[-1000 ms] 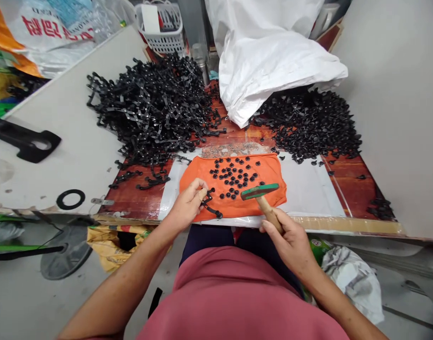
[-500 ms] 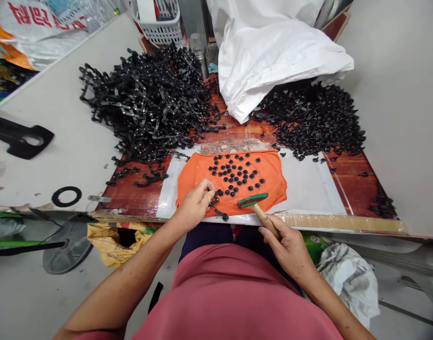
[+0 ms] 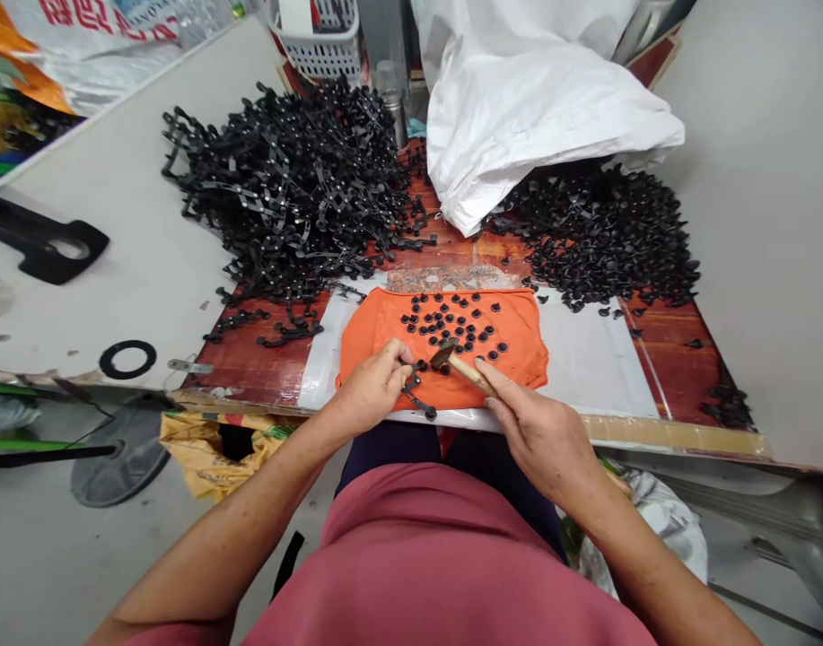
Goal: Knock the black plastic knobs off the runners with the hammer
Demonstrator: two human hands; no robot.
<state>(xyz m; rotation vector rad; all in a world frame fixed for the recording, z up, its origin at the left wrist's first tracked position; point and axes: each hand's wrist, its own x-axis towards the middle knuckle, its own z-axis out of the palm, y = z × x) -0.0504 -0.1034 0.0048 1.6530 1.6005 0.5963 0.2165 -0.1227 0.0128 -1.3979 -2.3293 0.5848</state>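
Note:
My left hand (image 3: 376, 386) pinches one end of a black jointed plastic strip (image 3: 415, 392) at the near edge of an orange cloth (image 3: 363, 345). The strip's other end, with a round knob, hangs toward the table edge. My right hand (image 3: 542, 426) is closed round the wooden handle of a small hammer (image 3: 470, 371). Its green-and-dark head is over the cloth, just right of the strip's upper end; whether it touches anything I cannot tell. Several small black round plugs (image 3: 465, 332) stand scattered on the cloth, beyond the hammer head.
A big heap of black jointed strips (image 3: 296, 188) lies at the back left. At the back right, loose black plugs (image 3: 606, 233) pile up beneath a white sack (image 3: 546, 117). A metal flask (image 3: 394, 112) and a white basket (image 3: 320, 54) stand behind.
My right hand has swung the hammer leftward and slightly up, bringing its head close to the strip. My left hand keeps its pinch. The whole view has shifted slightly.

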